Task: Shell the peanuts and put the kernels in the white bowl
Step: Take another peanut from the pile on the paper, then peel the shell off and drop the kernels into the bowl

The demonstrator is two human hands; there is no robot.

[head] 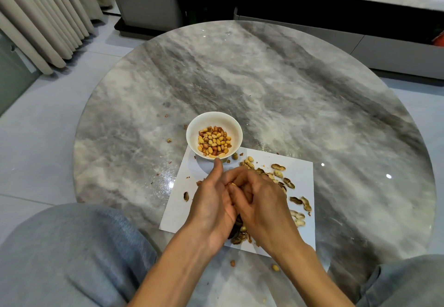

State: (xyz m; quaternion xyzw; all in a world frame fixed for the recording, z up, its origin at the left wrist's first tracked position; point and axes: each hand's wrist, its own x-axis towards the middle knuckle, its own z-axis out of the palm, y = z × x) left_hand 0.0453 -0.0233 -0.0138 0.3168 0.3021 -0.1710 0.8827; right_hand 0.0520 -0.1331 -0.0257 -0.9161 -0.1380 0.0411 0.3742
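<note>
**Peanut mid-shelling, both hands engaged**

I see one peanut [232, 184] pinched between my left hand [212, 201] and right hand [260, 207], both curled round it above the paper [300, 170]. I judge it light and brittle; press at the seam. The glossy bowl [192, 126] just beyond holds smooth kernels [213, 141]. Ridged shells [298, 202] litter the paper on the marble table [264, 78].

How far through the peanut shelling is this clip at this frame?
Partway. Done: the white bowl already holds a layer of kernels, and empty shells lie on the paper. In hand: the left hand and right hand work a peanut between their fingers. Left: several unshelled peanuts on the paper's right side.
</note>
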